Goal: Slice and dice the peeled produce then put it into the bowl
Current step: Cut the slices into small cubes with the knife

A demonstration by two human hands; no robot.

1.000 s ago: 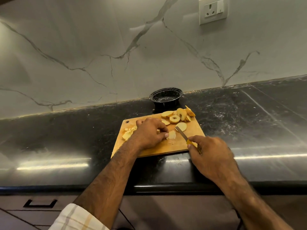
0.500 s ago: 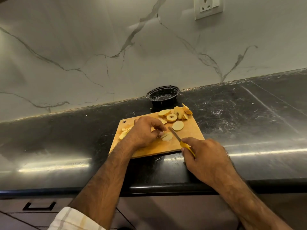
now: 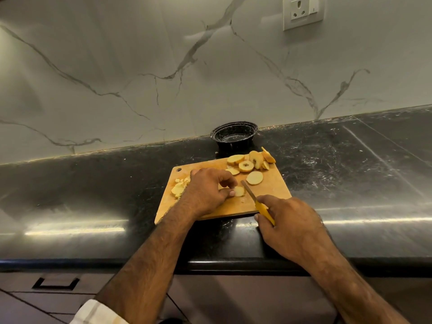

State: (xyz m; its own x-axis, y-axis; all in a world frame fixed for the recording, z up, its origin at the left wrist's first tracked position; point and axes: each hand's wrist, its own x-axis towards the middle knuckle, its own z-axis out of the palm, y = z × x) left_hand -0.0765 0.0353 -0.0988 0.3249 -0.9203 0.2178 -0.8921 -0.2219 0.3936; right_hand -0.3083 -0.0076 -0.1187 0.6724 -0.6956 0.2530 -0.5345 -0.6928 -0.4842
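Observation:
A wooden cutting board [image 3: 273, 192] lies on the black counter. My left hand [image 3: 205, 190] is curled over a pale round slice [image 3: 239, 191] in the board's middle, fingertips pinning it down. My right hand [image 3: 289, 225] grips the yellow handle of a small knife [image 3: 251, 196], whose blade points up-left right beside that slice. Several round slices [image 3: 250, 161] are piled at the board's far right corner, with one lone slice [image 3: 254, 178] nearer. Diced bits [image 3: 178, 189] lie at the board's left side. The black bowl [image 3: 233, 134] stands behind the board against the wall and looks empty.
The black stone counter [image 3: 93, 190] stretches left and right of the board. A marble-patterned wall [image 3: 140, 66] rises right behind the bowl, with a socket [image 3: 302, 11] at the upper right. Drawer fronts [image 3: 56, 284] sit below the counter's front edge.
The knife blade has come closer to the slice under my left fingers. Both hands stayed over the board's middle; the camera view shifted slightly.

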